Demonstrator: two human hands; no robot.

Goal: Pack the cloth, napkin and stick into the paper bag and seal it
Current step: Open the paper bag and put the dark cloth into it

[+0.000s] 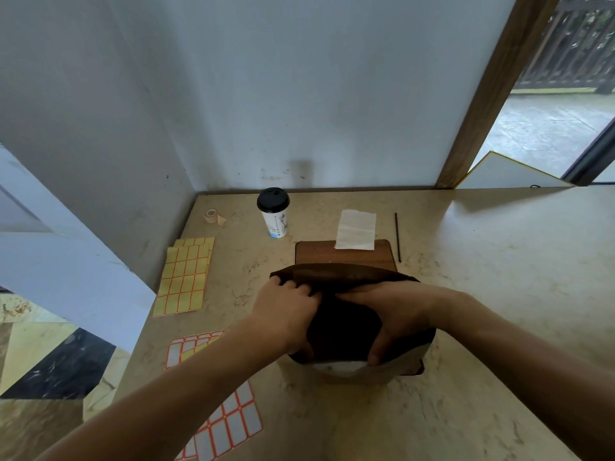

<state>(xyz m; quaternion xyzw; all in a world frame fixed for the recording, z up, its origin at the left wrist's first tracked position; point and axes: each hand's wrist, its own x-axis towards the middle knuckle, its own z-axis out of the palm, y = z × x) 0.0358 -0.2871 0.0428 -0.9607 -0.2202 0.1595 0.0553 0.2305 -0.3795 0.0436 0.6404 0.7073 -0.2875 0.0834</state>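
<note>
Tiles in black and yellow are showing on the floor point(50, 367) at far left, below a grey wall. Label sheets point(184, 277) are lying on the marbled beige counter point(499, 261), with a tape roll point(212, 216) and a lidded cup point(274, 212) behind. Mid-counter, the left hand point(286, 314) and right hand point(396, 314) are both gripping the dark cloth point(346, 324) over a wooden board point(316, 252). The white napkin point(356, 229) is overlapping the board's far edge; the black stick point(397, 237) is lying just right of it. A wooden post is standing beside a doorway.
</note>
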